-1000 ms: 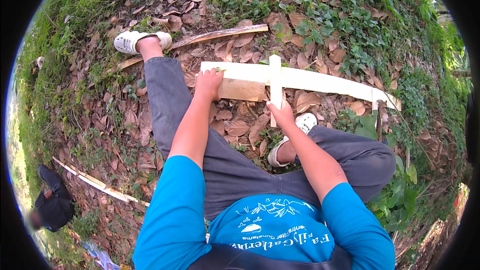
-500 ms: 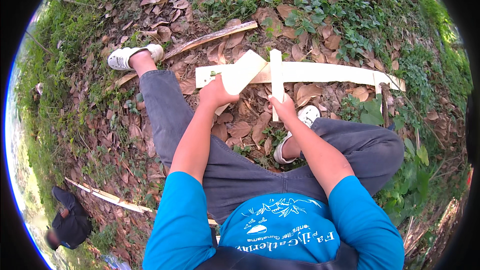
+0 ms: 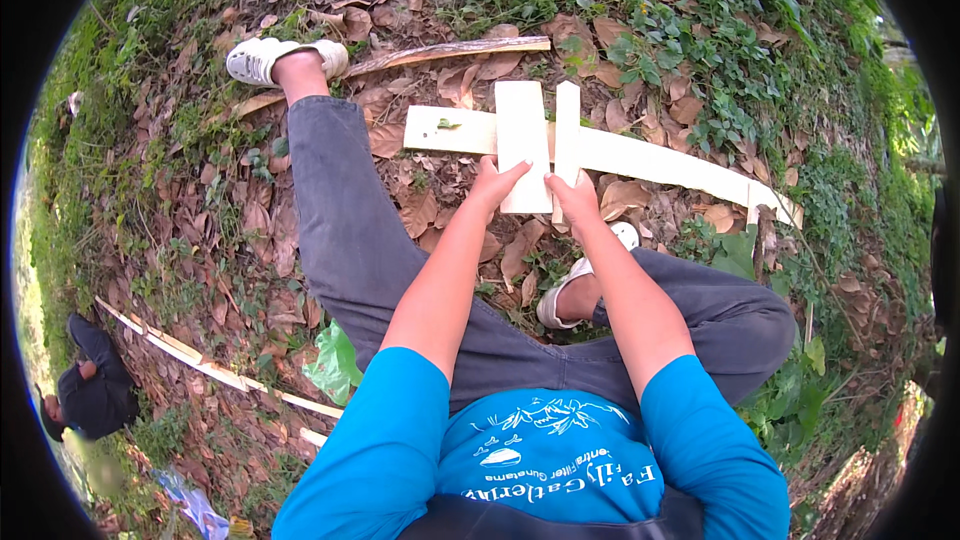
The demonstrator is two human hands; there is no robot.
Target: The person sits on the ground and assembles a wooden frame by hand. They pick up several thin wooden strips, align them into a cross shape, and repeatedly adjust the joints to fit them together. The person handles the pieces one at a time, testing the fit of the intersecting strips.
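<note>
My left hand (image 3: 492, 186) is closed on the lower left edge of a short, pale rectangular wooden board (image 3: 520, 125), its thumb lying across the face. My right hand (image 3: 577, 202) grips the lower end of a narrow wooden stake (image 3: 567, 130) with a bluntly pointed top. Board and stake stand side by side, upright in the view, with a thin gap between them. Behind both, a long pale plank (image 3: 650, 156) lies across the ground, with a small green leaf bit near its left end.
A bark-edged wood strip (image 3: 450, 52) lies beyond the plank, near my left shoe (image 3: 285, 60). At the lower left are a long split strip (image 3: 200, 365), a green plastic bag (image 3: 335, 365) and a person in dark clothes (image 3: 95, 390). Dry leaves and weeds cover the ground.
My left hand has moved right and turned the board from a slant to upright beside the stake. The view has shifted a little, and the green bag now shows.
</note>
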